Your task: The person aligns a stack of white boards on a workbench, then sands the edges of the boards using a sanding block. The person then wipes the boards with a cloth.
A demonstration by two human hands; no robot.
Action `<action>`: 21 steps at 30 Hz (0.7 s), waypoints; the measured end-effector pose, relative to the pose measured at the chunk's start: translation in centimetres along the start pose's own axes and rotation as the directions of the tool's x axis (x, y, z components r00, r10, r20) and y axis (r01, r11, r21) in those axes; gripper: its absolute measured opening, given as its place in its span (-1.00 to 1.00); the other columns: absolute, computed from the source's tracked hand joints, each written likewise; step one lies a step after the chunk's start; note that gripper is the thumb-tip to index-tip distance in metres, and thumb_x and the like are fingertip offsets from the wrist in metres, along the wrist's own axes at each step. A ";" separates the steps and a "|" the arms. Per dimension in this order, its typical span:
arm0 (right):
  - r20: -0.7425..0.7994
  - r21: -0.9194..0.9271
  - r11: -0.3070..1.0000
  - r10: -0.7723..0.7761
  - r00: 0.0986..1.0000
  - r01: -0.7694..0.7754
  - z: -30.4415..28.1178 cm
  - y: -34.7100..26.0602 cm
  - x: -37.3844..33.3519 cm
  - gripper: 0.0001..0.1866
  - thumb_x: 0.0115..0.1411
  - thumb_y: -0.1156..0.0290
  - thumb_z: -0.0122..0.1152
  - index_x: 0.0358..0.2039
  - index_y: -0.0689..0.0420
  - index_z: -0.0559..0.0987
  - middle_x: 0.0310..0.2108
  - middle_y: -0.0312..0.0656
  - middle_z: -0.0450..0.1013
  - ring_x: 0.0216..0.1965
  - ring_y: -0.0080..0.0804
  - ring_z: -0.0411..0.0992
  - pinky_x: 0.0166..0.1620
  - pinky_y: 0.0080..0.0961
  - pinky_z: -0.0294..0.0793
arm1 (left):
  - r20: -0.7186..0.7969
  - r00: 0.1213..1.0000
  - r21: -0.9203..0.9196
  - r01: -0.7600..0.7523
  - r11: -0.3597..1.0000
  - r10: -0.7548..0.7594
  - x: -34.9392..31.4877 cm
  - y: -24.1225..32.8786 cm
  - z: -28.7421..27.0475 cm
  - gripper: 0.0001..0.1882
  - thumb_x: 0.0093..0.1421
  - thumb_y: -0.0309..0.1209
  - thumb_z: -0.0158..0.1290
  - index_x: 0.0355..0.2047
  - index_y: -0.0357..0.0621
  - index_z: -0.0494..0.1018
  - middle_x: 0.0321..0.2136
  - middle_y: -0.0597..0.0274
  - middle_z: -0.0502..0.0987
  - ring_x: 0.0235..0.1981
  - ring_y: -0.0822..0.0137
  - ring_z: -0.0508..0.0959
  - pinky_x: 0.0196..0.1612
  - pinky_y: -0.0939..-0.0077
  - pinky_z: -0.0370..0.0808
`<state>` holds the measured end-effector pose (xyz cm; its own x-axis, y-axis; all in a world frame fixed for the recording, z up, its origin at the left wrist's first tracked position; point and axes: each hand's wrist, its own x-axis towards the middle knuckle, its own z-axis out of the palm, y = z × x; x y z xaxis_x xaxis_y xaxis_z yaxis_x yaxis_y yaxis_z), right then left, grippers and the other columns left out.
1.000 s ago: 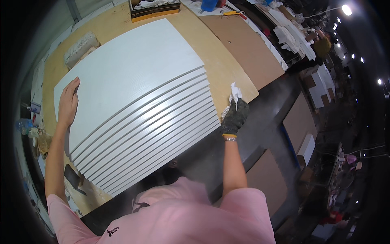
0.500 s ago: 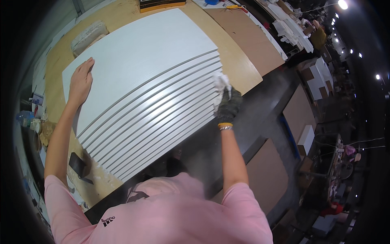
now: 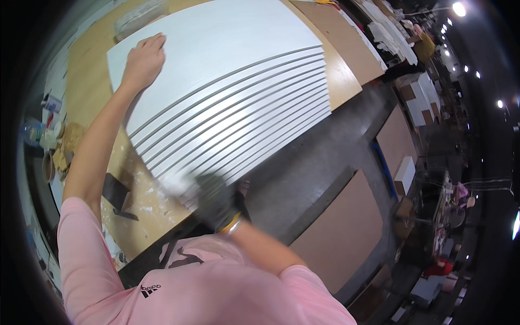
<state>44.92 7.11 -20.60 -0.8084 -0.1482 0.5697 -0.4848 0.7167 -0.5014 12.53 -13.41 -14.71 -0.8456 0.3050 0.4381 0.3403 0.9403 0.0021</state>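
Note:
A stack of white panels (image 3: pixel 227 38) lies on the tabletop, fanned toward me so that several long edges show as steps. On the top panel, near its left edge, my left hand (image 3: pixel 145 62) rests bare with its palm down. My right hand (image 3: pixel 212 197) wears a dark glove with a yellow cuff and is smeared by motion. It presses at the near left corner of the stepped edges. A white cloth (image 3: pixel 183 187), also blurred, shows beside its fingers and partly hides that corner.
The wooden table (image 3: pixel 89 70) carries a black block (image 3: pixel 115 192) at its left and a pale wrapped block (image 3: pixel 140 20) at the back. A plastic bottle (image 3: pixel 33 134) stands far left. Brown boards (image 3: pixel 341 233) lie to the right. A person (image 3: pixel 423 49) is far off.
My right hand has swept with the cloth from the steps' right end to their near left corner. My left hand has moved slightly inward on the top panel. The view has shifted.

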 end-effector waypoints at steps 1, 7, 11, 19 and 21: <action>-0.088 0.003 0.993 0.119 0.989 -0.119 -1.1 2.8 0.9 -0.74 0.21 0.38 0.13 -0.10 0.13 0.57 -0.35 -0.05 0.48 -0.32 -0.11 0.46 -0.23 -0.17 0.45 | 0.009 1.000 0.009 0.014 1.000 -0.014 -0.2 0.6 -0.2 -0.53 0.32 -0.33 -0.21 0.20 -0.10 0.38 0.26 0.23 0.40 0.25 0.15 0.37 0.22 0.08 0.34; -0.185 -0.438 0.809 0.344 0.920 -0.391 1.0 6.8 2.0 -0.77 0.27 0.29 0.14 -0.24 0.22 0.52 -0.46 -0.09 0.42 -0.40 -0.10 0.42 -0.30 -0.15 0.42 | 0.050 0.997 -0.033 0.066 0.997 -0.065 0.6 2.9 -0.5 -0.52 0.35 -0.30 -0.24 0.24 -0.08 0.36 0.32 0.28 0.32 0.30 0.18 0.31 0.27 -0.05 0.28; 0.196 0.020 0.997 0.064 0.978 -0.070 4.1 -5.6 -1.8 -0.64 0.15 0.35 0.14 -0.05 0.18 0.59 -0.47 -0.11 0.45 -0.42 -0.16 0.45 -0.36 -0.18 0.40 | -0.002 0.998 -0.003 0.070 0.998 -0.070 -0.2 2.0 -0.2 -0.54 0.33 -0.31 -0.21 0.19 -0.09 0.40 0.26 0.24 0.39 0.25 0.14 0.36 0.22 0.06 0.33; -0.312 0.165 0.792 0.608 0.730 -0.588 -4.2 7.4 3.8 -0.70 0.31 0.38 0.04 0.00 0.18 0.53 -0.41 -0.25 0.42 -0.40 -0.33 0.40 -0.32 -0.31 0.42 | 0.048 0.996 -0.030 0.082 0.996 -0.081 0.4 2.5 -0.4 -0.51 0.34 -0.30 -0.24 0.24 -0.07 0.36 0.30 0.29 0.34 0.28 0.19 0.32 0.28 -0.04 0.26; -0.272 -0.194 0.863 0.408 0.871 -0.466 -1.4 5.7 0.0 -0.71 0.31 0.34 0.07 -0.02 0.18 0.54 -0.47 -0.24 0.39 -0.45 -0.29 0.37 -0.34 -0.27 0.39 | 0.076 0.993 -0.028 0.096 0.995 -0.094 0.7 2.7 -0.6 -0.50 0.35 -0.29 -0.25 0.26 -0.07 0.34 0.32 0.31 0.31 0.31 0.21 0.29 0.30 -0.09 0.22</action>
<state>42.62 12.12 -22.54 -0.8112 0.3493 0.4689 0.0226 0.8201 -0.5718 13.13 -10.81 -13.83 -0.9025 0.2259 0.3668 0.2686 0.9608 0.0691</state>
